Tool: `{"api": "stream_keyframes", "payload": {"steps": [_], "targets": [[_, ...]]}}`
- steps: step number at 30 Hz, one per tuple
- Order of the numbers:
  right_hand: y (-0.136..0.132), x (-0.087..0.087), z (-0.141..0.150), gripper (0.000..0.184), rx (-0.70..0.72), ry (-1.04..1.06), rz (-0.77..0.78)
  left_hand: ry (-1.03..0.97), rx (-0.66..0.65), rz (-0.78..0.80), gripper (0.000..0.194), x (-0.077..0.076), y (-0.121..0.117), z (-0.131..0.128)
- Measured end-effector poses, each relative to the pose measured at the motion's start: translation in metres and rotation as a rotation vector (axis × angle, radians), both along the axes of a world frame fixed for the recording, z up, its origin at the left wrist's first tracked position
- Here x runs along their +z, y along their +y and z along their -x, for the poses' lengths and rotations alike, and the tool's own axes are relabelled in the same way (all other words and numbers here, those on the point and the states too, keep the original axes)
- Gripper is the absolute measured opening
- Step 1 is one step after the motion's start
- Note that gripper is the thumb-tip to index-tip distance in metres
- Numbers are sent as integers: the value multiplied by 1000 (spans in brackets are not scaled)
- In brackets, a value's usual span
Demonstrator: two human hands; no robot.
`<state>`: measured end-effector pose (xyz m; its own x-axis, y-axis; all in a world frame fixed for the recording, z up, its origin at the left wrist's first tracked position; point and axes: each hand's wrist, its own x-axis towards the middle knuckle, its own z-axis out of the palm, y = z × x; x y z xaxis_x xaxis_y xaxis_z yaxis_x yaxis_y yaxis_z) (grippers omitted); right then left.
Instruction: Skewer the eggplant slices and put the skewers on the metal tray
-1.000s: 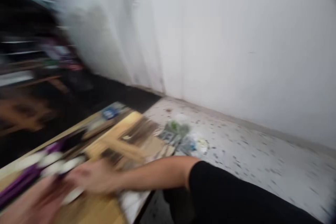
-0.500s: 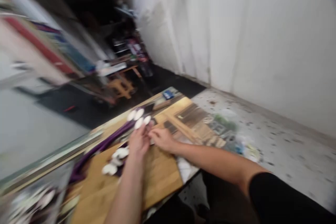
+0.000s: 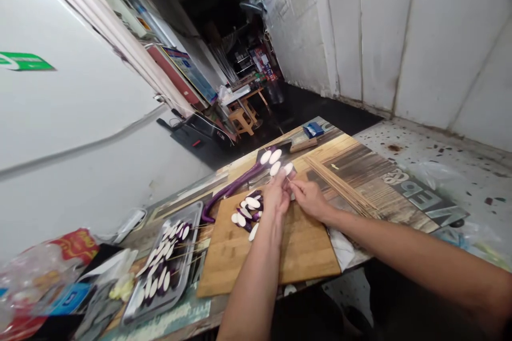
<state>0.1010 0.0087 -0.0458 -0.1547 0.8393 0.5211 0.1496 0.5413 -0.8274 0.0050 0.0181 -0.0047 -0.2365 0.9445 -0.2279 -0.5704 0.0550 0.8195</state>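
Observation:
Above the wooden cutting board (image 3: 308, 256), my left hand (image 3: 277, 194) is closed on an eggplant slice (image 3: 288, 168) with a white cut face. My right hand (image 3: 310, 199) is pinched close beside it, on what looks like a thin skewer; most of the stick is hidden by the fingers. Just beyond the left hand are several white cut eggplant faces (image 3: 274, 156); I cannot tell whether they are loose. Long purple eggplants (image 3: 236, 184) lie along the board's far left side. A heap of eggplant slices (image 3: 248, 210) rests on the board, left of my left forearm.
A metal tray (image 3: 188, 272) at the left holds skewered eggplant slices. Bamboo skewers (image 3: 340, 184) lie right of the board. A blue box (image 3: 313, 129) and a knife with a wooden handle (image 3: 303, 145) are at the far end. Plastic bags (image 3: 30, 277) lie at lower left.
The view has swung left and become sharp, bringing the tray and bags into sight. Both hands stay close together over the board, still at the eggplant slice.

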Motion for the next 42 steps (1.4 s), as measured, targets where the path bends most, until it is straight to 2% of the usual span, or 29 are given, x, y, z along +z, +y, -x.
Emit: {"api": "stream_keyframes", "payload": {"steps": [6, 9, 12, 19, 25, 32, 38, 42], "targets": [[-1, 1, 0, 28, 22, -39, -1, -57, 87, -104, 15, 6, 1, 4], [-1, 1, 0, 32, 80, -64, 37, -84, 118, -53, 10, 10, 2, 12], [-1, 0, -1, 32, 132, -74, 46, -101, 128, -14, 8, 10, 4, 15], [-1, 1, -2, 30, 114, -69, 33, -101, 102, -12, 6, 7, 2, 11], [-3, 4, -2, 27, 133, -74, 59, -42, 124, -67, 20, 14, 5, 23], [-2, -1, -1, 26, 160, -85, 56, -6, 184, -7, 10, 14, 7, 30], [0, -1, -1, 26, 141, -84, 53, -24, 151, -12, 11, 10, 7, 27], [1, -1, -1, 25, 150, -85, 75, -45, 146, -62, 11, 12, 8, 34]]}}
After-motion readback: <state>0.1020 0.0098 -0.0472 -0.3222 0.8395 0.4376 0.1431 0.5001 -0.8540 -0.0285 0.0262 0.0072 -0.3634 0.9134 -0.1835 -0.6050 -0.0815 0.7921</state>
